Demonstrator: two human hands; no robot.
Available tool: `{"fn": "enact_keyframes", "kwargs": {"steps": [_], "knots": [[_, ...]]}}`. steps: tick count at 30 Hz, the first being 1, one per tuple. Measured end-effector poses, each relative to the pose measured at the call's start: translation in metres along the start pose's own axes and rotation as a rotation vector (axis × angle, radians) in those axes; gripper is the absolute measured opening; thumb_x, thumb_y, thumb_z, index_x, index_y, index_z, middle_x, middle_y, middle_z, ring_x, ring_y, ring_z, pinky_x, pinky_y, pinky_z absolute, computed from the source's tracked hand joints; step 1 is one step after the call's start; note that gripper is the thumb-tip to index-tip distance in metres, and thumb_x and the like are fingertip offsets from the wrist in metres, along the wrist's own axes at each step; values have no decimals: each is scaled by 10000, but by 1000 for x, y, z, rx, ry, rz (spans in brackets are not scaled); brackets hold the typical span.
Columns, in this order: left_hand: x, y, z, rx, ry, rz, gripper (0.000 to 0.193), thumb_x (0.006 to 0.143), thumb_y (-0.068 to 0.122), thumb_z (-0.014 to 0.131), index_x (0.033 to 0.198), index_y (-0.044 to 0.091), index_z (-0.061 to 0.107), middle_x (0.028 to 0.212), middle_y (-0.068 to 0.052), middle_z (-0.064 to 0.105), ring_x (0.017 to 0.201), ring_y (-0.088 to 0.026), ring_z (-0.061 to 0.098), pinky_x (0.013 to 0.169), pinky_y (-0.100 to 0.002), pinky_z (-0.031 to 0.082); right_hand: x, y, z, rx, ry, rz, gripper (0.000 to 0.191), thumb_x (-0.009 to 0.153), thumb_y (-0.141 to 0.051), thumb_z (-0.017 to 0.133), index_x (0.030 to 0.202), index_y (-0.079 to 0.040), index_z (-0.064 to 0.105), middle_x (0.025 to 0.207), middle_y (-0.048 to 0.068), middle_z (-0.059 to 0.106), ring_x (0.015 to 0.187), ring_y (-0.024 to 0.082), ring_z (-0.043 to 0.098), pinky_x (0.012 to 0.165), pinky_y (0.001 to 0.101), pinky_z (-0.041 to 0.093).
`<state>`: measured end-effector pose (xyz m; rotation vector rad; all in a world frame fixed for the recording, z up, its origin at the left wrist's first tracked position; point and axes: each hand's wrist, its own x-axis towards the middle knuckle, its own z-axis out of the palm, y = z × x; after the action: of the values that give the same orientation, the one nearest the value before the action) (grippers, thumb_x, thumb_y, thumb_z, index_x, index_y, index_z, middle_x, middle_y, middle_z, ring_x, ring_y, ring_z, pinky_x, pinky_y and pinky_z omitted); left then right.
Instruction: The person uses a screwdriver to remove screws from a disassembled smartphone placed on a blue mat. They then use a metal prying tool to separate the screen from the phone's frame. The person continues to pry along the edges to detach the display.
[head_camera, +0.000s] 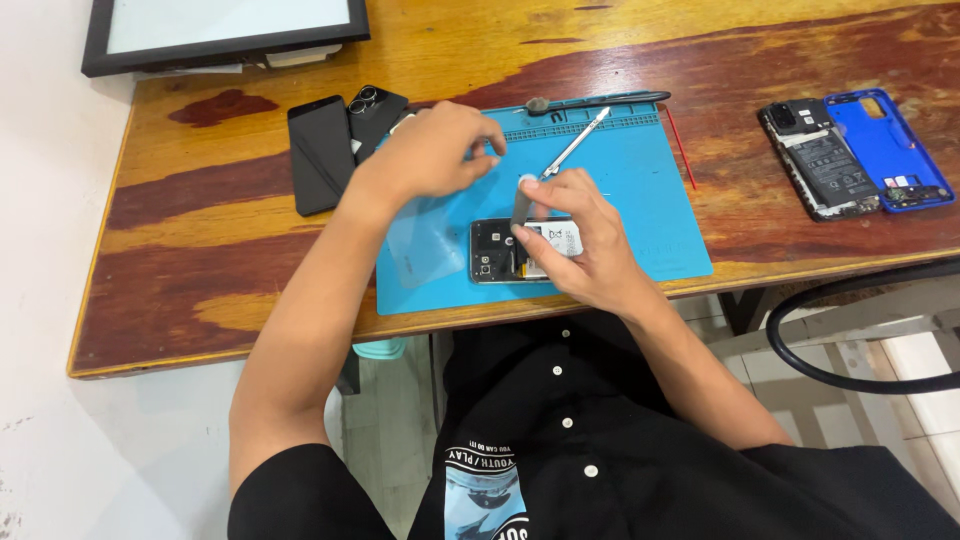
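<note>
An opened phone (497, 252) with its back off lies on a blue work mat (640, 190) near the table's front edge. My right hand (580, 240) rests over it and pinches a thin grey strip (522, 205) that stands upright above the phone. My left hand (435, 150) hovers above the mat's left part, its fingertips pinched on something small and pale; what it is I cannot tell. A clear plastic sheet (420, 240) lies on the mat under my left wrist. Metal tweezers (575, 145) lie on the mat behind my hands.
Two dark phones (335, 140) lie left of the mat. At the right stand a second opened phone (820, 160) and its blue back cover (885, 145). A framed screen (225, 30) sits at the back left. A red stick (682, 150) lies by the mat's right edge.
</note>
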<state>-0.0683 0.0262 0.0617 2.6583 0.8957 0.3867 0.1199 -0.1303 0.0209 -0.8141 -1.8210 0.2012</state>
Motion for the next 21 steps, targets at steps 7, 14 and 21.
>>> {"fn": "enact_keyframes", "kwargs": {"steps": [7,14,21], "knots": [[4,4,14,-54,17,116,240,840,271,825,1040,154,762,957,-64,685,867,-279,681,740,-439,531,-3,7,3,91,-4,-14,568,969,82,736,1429,-123,474,1105,126,675,1047,250,676,894,356,564],[6,7,14,-92,-4,78,152,832,265,822,954,183,780,965,-60,651,881,-281,671,752,-437,525,-6,10,4,123,-28,15,560,983,71,732,1431,-134,466,1177,137,689,1044,247,704,904,345,595],[10,3,22,-155,80,174,144,824,213,822,936,144,763,954,-63,653,923,-302,664,756,-437,528,-6,9,6,56,-22,-80,589,958,79,730,1423,-143,444,1231,185,654,1100,294,694,916,358,585]]}}
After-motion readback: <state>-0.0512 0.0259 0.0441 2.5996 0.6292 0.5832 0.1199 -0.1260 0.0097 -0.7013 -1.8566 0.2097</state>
